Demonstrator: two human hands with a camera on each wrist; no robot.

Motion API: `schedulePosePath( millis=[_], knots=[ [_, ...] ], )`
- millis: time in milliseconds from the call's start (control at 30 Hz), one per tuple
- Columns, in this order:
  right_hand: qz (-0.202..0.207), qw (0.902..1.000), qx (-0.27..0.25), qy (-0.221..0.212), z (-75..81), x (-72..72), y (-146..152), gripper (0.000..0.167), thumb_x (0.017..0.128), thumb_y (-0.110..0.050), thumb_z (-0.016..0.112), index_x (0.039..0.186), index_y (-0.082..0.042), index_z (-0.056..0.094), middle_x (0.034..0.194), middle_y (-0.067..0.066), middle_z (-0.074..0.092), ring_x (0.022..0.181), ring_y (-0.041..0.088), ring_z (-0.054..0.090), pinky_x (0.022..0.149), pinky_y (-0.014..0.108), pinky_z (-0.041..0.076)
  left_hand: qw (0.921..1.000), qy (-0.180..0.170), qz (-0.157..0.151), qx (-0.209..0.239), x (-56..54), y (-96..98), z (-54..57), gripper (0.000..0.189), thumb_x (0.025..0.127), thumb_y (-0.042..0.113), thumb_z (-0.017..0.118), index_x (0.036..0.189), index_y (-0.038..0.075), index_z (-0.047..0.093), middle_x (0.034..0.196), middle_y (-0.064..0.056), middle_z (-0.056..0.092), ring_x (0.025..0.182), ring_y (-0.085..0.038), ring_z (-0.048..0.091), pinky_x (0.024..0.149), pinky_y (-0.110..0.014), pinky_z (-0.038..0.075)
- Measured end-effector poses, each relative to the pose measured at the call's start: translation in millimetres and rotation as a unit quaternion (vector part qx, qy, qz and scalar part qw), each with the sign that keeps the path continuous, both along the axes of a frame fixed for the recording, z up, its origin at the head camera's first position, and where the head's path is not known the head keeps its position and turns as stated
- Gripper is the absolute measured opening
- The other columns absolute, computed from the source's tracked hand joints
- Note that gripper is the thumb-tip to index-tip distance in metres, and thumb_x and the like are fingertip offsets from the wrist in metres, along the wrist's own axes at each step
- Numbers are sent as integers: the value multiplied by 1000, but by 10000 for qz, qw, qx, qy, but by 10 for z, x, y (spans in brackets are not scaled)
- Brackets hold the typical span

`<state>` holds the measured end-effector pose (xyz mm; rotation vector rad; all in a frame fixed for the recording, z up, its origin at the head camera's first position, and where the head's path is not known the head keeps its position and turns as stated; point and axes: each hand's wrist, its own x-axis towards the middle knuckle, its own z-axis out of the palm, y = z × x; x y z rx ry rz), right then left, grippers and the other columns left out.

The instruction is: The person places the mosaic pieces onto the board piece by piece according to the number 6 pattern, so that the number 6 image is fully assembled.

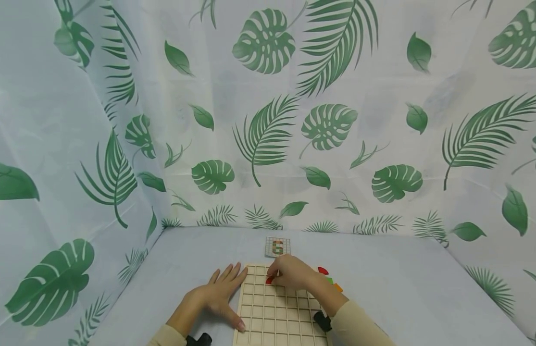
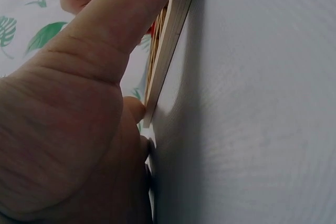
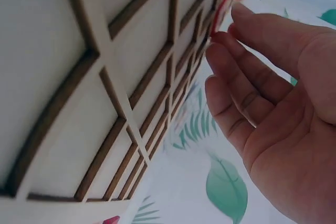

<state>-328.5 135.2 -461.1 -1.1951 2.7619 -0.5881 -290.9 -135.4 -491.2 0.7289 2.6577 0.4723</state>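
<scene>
A pale wooden grid board point(image 1: 263, 312) lies on the table, its surface divided into square cells. My left hand point(image 1: 218, 295) rests flat at the board's left side with spread fingers, the thumb touching the near left edge. Over the far part of the grid, my right hand point(image 1: 291, 273) pinches a small red piece point(image 1: 269, 280) at one of the cells. In the right wrist view, the thumb and fingertips meet at the red piece point(image 3: 220, 14), partly hiding it. The left wrist view shows the left thumb point(image 2: 105, 30) against the board's side point(image 2: 170, 35).
Behind the board lies a small pattern card point(image 1: 277, 246) with a coloured figure on a grid. Red point(image 1: 323, 271), green point(image 1: 330, 280) and orange point(image 1: 338, 287) pieces lie right of the board, partly behind the right forearm. A leaf-printed curtain point(image 1: 337, 192) surrounds the table.
</scene>
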Motion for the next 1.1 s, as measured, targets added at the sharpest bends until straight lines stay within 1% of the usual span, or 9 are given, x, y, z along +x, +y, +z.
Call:
schedulePosePath(
  millis=[133,200,333,467,567,700,867,1000,1100],
  knots=[
    [-128,9996,-229,-68,31,51,106,22,94,-12,78,115,-6,79,109,5,79,86,6,70,78,26,59,10000,-33,6,-11,-9,-5,-7,143,63,76,86,169,18,10,176,-15,2,163,-38,1,129,-64,1],
    [-179,9990,-378,-139,51,71,175,25,95,-13,76,118,-4,77,114,9,77,89,11,71,79,28,59,10000,-37,-6,-1,-7,-6,-7,143,63,75,86,169,18,10,176,-15,1,163,-39,1,129,-64,1],
    [-319,9973,-630,-198,81,75,315,25,97,-13,75,119,-2,75,116,10,76,92,17,70,78,29,58,10000,-46,-40,41,11,1,14,142,65,71,88,169,16,10,176,-16,1,163,-40,0,128,-65,1],
    [-673,9944,-747,-325,71,56,456,27,98,-16,74,122,-4,73,118,8,74,92,13,66,75,27,56,9999,-77,-52,82,9,1,17,142,64,71,89,169,16,9,176,-17,0,163,-40,-1,128,-65,0],
    [-822,9924,-835,-364,70,50,556,28,98,-16,73,123,-3,73,119,10,74,92,12,63,73,26,54,9999,-94,-49,96,1,-2,12,143,64,72,88,169,17,9,176,-17,0,163,-40,-1,128,-65,0],
    [-837,9909,-1013,-307,79,55,714,29,99,-16,73,124,-1,72,121,15,73,92,15,63,72,26,54,9999,-110,-50,101,-8,-4,13,144,62,74,88,169,17,9,176,-16,0,163,-40,-1,128,-66,0],
    [-904,9888,-1174,-158,67,34,933,31,99,-20,73,123,-1,72,121,16,73,91,15,64,73,25,55,9999,-122,-51,37,-7,0,25,144,63,74,88,169,17,8,176,-17,0,163,-40,-1,128,-66,0],
    [-994,9858,-1314,-315,71,22,1094,31,98,-18,73,123,1,72,120,19,73,90,17,64,69,24,56,9999,-95,-62,17,6,5,40,144,63,73,88,169,16,8,176,-17,0,163,-40,-1,128,-66,0],
    [-1072,9849,-1302,-391,87,24,1210,30,98,-16,74,122,1,73,119,19,73,89,17,64,68,23,56,9999,-98,-73,38,17,13,54,144,64,71,89,169,15,8,176,-18,0,163,-40,-1,128,-66,0]
  ],
)
